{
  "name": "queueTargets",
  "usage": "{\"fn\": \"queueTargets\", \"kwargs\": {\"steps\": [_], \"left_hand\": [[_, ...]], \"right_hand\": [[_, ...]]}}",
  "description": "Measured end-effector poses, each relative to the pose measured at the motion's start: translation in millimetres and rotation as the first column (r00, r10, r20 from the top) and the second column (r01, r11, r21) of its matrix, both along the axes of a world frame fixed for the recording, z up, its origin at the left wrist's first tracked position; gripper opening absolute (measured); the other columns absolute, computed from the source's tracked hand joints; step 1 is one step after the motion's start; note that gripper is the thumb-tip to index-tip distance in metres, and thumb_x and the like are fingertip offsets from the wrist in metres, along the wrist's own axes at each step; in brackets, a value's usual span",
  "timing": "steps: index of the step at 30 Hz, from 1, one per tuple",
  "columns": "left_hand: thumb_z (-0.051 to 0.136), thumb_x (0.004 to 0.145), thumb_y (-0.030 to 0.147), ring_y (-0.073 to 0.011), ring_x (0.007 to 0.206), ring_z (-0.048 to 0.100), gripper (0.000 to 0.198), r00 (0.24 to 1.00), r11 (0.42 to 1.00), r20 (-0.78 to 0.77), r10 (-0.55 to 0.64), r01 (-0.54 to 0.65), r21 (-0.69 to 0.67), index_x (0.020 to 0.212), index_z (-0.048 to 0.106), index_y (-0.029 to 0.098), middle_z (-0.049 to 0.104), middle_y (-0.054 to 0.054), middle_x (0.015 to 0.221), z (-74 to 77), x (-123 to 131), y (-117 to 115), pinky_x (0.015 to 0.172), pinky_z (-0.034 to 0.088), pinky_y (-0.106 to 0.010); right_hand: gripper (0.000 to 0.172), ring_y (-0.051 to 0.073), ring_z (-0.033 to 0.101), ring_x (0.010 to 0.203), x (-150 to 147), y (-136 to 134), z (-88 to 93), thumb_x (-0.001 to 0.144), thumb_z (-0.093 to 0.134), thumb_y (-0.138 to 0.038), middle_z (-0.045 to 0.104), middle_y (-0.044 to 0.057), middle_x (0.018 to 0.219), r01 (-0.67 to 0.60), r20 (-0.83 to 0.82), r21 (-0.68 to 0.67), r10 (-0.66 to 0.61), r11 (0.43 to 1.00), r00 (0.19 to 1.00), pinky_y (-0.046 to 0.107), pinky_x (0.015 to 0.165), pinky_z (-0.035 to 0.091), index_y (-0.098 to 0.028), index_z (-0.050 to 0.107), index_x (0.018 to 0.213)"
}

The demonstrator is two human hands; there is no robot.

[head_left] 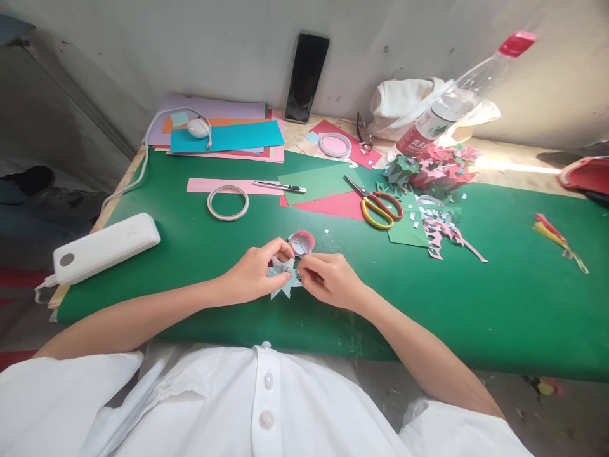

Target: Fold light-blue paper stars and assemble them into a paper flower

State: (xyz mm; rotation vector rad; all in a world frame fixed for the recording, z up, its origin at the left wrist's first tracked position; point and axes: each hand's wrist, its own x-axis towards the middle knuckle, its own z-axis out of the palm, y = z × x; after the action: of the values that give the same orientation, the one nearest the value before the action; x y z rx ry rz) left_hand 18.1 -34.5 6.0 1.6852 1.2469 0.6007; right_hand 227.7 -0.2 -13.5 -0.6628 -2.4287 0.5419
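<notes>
A pale blue paper star (284,278) with pointed tips lies on the green table cover (499,298) near its front edge. My left hand (254,270) pinches the star from the left, fingers closed on it. On the other side, my right hand (330,279) grips the same star with its fingertips pressed together. A small round pink piece (301,242) sits just behind both hands, touching or nearly touching my fingertips.
Yellow-and-red scissors (375,206), a craft knife (280,186), a tape ring (228,203) and coloured paper sheets (223,133) lie further back. A white power bank (104,247) is at the left, a plastic bottle (451,105) and paper scraps (435,171) at the right, and a phone (306,77) leans on the wall.
</notes>
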Motion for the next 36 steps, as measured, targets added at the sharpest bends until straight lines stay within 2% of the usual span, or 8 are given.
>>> {"fn": "queueTargets", "kwargs": {"steps": [6,9,11,13,16,27,31,36], "left_hand": [[0.060,0.082,0.031,-0.0131,0.087,0.059,0.023,1.000,0.998,-0.001,0.016,-0.016,-0.057,0.102,0.054,0.023,0.065,0.000,0.097,4.3,0,-1,0.069,0.043,-0.023],[0.061,0.082,0.032,-0.0133,0.087,0.059,0.023,1.000,0.997,-0.002,0.015,-0.015,-0.072,0.103,0.055,0.023,0.065,0.000,0.098,4.3,0,-1,0.070,0.043,-0.023],[0.061,0.082,0.033,-0.0135,0.087,0.059,0.025,1.000,0.997,-0.005,0.016,-0.016,-0.073,0.103,0.055,0.023,0.065,0.000,0.098,4.0,0,-1,0.070,0.043,-0.024],[0.062,0.082,0.035,-0.0135,0.086,0.060,0.026,1.000,0.997,-0.010,0.020,-0.020,-0.071,0.103,0.055,0.022,0.065,0.000,0.099,3.9,0,-1,0.070,0.044,-0.024],[0.062,0.082,0.035,-0.0131,0.084,0.059,0.026,1.000,0.997,-0.019,0.026,-0.027,-0.069,0.103,0.055,0.022,0.066,-0.001,0.099,4.6,0,-1,0.070,0.044,-0.024],[0.064,0.081,0.033,-0.0117,0.079,0.058,0.027,0.999,0.997,-0.019,0.033,-0.034,-0.069,0.104,0.055,0.022,0.066,0.000,0.097,6.7,0,0,0.069,0.044,-0.024],[0.066,0.080,0.033,-0.0097,0.071,0.058,0.032,1.000,0.994,0.008,0.017,-0.016,-0.104,0.108,0.055,0.023,0.066,0.001,0.094,5.8,1,-1,0.066,0.044,-0.023],[0.067,0.080,0.034,-0.0110,0.071,0.061,0.037,0.998,0.988,0.051,-0.029,0.036,-0.153,0.113,0.053,0.024,0.067,0.003,0.088,4.9,0,-1,0.062,0.043,-0.022]], "right_hand": [[0.014,0.008,0.041,0.051,52,51,18.1,0.084,0.050,-0.017,0.055,-0.001,0.060,0.358,0.127,0.075,-0.365,0.931,0.922,0.022,0.055,0.034,-0.020,0.054,0.071],[0.015,0.009,0.035,0.052,102,86,29.2,0.080,0.056,-0.016,0.053,0.004,0.060,0.652,0.209,0.167,-0.673,0.739,0.709,0.028,0.058,0.030,-0.018,0.053,0.065],[0.012,0.007,0.016,0.053,136,104,32.6,0.077,0.061,-0.018,0.050,0.003,0.059,0.863,0.354,0.306,-0.890,0.401,0.288,0.031,0.057,0.022,-0.017,0.058,0.065],[0.010,0.006,0.011,0.054,163,116,32.0,0.075,0.066,-0.022,0.048,0.004,0.057,0.918,0.498,0.335,-0.867,0.211,0.017,0.033,0.056,0.022,-0.016,0.065,0.068],[0.009,0.006,0.012,0.054,186,123,27.4,0.072,0.071,-0.022,0.052,0.006,0.059,0.937,0.570,0.324,-0.818,0.133,-0.081,0.034,0.057,0.023,-0.014,0.070,0.067],[0.014,0.009,0.024,0.055,160,110,29.0,0.082,0.064,-0.027,0.060,0.013,0.072,0.925,0.564,0.287,-0.824,0.248,0.046,0.033,0.060,0.024,-0.015,0.071,0.084],[0.015,0.011,0.042,0.056,119,89,27.1,0.087,0.061,-0.027,0.057,0.005,0.064,0.795,0.221,0.136,-0.800,0.592,0.558,0.027,0.061,0.032,-0.016,0.062,0.076],[0.021,0.010,0.052,0.059,40,36,21.4,0.098,0.046,-0.030,0.062,0.001,0.070,0.193,0.079,-0.021,-0.191,0.981,0.979,0.022,0.059,0.038,-0.019,0.059,0.086]]}}
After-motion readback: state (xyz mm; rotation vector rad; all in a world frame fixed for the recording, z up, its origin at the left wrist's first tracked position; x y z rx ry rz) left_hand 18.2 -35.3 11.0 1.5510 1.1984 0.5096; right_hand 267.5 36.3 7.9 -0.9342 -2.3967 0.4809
